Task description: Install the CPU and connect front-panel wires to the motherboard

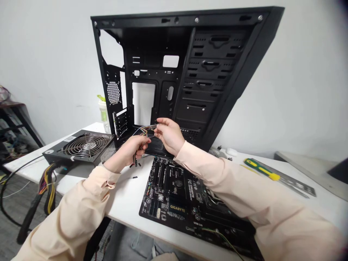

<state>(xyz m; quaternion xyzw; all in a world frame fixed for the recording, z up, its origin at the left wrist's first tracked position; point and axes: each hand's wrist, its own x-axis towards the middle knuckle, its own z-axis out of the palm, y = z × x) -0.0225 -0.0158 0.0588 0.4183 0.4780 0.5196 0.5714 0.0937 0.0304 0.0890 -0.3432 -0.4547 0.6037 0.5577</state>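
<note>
Beige sleeves [67, 214] reach in from below; fingers of the left hand [133, 146] curl round thin wires [146, 128], and those of the right hand [171, 135] pinch their upper strands, before the open black case [181, 76]. On the white worktop [123, 195], the motherboard [174, 217] reads "GIGABYTE" and "USB 3.0", partly hidden by the right sleeve [239, 188]; the label [70, 139] on the power supply [61, 149] is illegibly small.

a pale bottle [104, 113] with green lid [101, 98] left of centre, a green-yellow screwdriver [261, 169] at the right, a dark stand [16, 120] at left edge, white wall [49, 54] at upper left
</note>
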